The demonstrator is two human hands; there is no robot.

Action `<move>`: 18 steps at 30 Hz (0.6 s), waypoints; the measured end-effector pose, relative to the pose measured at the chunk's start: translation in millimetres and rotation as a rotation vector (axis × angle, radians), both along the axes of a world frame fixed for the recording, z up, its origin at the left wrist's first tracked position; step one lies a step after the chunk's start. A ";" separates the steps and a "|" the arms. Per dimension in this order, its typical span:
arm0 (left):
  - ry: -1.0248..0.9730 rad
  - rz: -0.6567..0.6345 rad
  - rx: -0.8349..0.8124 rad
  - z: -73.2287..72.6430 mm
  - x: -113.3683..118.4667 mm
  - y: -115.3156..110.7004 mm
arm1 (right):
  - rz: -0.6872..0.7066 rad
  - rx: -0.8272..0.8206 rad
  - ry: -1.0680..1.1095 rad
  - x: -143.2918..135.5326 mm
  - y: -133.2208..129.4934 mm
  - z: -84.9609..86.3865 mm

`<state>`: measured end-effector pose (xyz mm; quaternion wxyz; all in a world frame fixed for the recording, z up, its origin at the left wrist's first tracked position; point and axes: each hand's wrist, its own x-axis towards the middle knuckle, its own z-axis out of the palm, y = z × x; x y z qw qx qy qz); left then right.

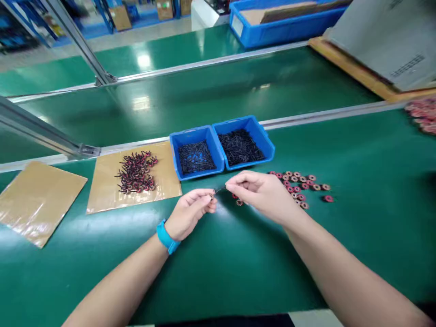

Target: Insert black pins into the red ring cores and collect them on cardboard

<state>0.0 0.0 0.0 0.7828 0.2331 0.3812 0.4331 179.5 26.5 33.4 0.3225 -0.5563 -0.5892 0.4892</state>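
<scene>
My left hand, with a blue band at its wrist, pinches a small ring-shaped part. A thin dark piece runs from that part to the fingertips of my right hand, which are pressed together on it. Just beyond my hands stand two blue bins, the left bin and the right bin, both holding black tube-like pieces. Small red and tan rings are scattered beside and partly behind my right hand.
A pile of red rings with black pieces lies on a brown sheet at left. Another brown sheet is farther left. Metal rails cross behind. A blue crate and grey box stand at the back right.
</scene>
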 end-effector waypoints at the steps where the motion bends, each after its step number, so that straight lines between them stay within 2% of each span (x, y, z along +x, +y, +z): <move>1: 0.000 0.003 -0.002 -1.1 0.5 0.0 | -0.005 0.007 -0.002 0.6 -0.5 1.3; 12: -0.007 0.007 -0.016 -1.5 1.9 0.0 | -0.018 0.000 0.031 1.5 -2.2 3.1; 18: -0.001 -0.010 -0.007 -3.7 1.9 -0.1 | 0.116 -0.203 0.124 1.3 -1.2 1.7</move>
